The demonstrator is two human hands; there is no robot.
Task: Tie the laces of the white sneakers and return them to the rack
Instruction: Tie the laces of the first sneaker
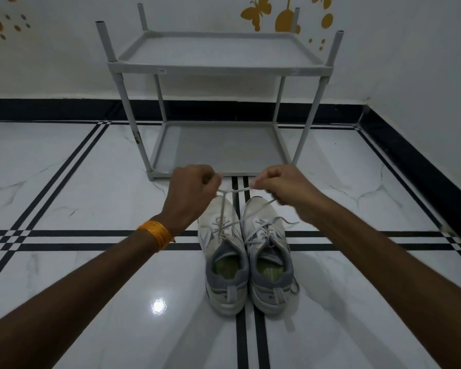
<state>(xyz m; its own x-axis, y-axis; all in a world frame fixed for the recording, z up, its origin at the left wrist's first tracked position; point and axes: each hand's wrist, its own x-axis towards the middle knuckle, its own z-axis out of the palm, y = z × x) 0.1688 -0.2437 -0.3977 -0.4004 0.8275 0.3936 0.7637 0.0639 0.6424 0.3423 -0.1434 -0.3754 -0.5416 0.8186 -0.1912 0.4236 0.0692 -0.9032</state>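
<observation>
Hands (194,186) (280,186) pinch left sneaker's (221,251) laces (224,209), pulled taut.

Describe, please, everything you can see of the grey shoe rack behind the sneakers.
The grey shoe rack looks like plastic: two flat, rimmed shelves joined by four round corner posts, whose open tops rise above the upper shelf. It stands upright on the white tiled floor against the wall, just beyond the hands. Both shelves hold nothing. A small label shows on the upper shelf's front rim. Nothing touches it but the floor; whether it touches the wall cannot be told.
</observation>
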